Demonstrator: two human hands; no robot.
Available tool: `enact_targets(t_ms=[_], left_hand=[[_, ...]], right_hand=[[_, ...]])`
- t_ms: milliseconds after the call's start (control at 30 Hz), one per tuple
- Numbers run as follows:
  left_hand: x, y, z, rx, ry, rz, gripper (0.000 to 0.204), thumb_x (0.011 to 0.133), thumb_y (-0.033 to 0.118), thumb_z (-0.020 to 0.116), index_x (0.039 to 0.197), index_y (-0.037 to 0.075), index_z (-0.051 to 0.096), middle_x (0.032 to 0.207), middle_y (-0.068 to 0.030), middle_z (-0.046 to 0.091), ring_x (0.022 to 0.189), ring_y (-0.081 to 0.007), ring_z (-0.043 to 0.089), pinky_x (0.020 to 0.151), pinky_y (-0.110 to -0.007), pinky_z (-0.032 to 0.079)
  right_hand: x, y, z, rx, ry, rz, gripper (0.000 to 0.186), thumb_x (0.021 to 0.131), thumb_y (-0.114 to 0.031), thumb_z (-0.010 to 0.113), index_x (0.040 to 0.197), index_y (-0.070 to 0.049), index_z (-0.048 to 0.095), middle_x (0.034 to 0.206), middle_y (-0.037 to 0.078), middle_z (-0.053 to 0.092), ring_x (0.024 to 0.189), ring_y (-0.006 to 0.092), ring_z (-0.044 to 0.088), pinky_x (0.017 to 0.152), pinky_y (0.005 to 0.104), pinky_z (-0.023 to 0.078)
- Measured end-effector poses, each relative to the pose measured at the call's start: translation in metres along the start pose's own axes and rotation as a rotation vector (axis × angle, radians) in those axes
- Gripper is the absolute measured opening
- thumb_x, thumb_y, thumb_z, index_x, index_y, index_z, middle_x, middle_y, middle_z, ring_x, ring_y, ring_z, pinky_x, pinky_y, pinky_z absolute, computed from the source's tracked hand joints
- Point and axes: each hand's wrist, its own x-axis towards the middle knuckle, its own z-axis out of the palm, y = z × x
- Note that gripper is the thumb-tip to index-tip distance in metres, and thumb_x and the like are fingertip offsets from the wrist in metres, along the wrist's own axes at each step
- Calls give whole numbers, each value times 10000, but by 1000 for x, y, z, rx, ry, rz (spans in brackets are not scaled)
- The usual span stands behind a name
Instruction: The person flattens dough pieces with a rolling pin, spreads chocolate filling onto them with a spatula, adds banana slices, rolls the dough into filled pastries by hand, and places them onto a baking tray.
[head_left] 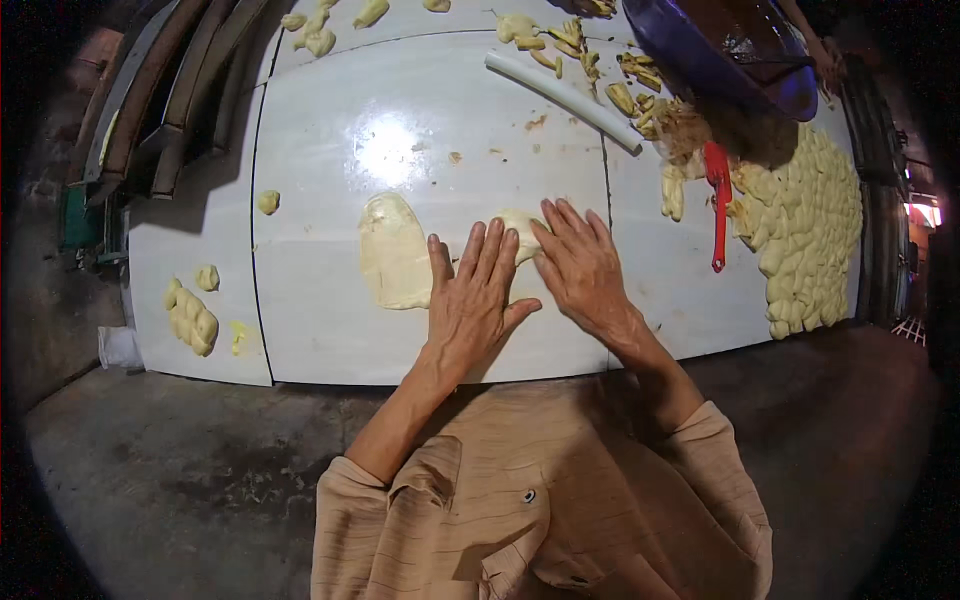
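Observation:
My left hand lies flat with its fingers stretched forward and its thumb out to the right. Close beside it, my right hand presses down with straight fingers angled to the left. A piece of pale dough shows at the fingertips of both hands; the rest of it is hidden beneath them. To the left of my left hand, a flattened oval sheet of dough rests on the white table, its right edge close to my fingers. Neither hand grips anything.
A white tube lies slanted at the back, near yellow-brown strips. A red-handled tool sits beside many rows of dough pieces. A purple basin stands back right; small dough lumps lie left, below metal trays.

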Motion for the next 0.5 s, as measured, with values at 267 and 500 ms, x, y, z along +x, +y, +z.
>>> enact_targets(t_ms=[267, 500], left_hand=[[-3, 4, -1, 96, 1, -37, 877, 893, 583, 599, 1541, 46, 354, 1603, -150, 345, 1519, -313, 238, 1163, -725, 81], [-6, 20, 3, -67, 24, -2, 785, 943, 557, 549, 1537, 83, 354, 1621, -159, 297, 1520, -322, 234, 1174, -702, 96]], right_hand=[[-4, 2, -9, 90, 15, -109, 560, 910, -394, 653, 1358, -68, 578, 1455, 132, 540, 1393, 313, 451, 1158, 690, 173], [63, 58, -27, 119, 314, -36, 396, 886, -222, 662, 1248, -65, 640, 1286, 158, 610, 1227, 353, 541, 1046, 539, 395]])
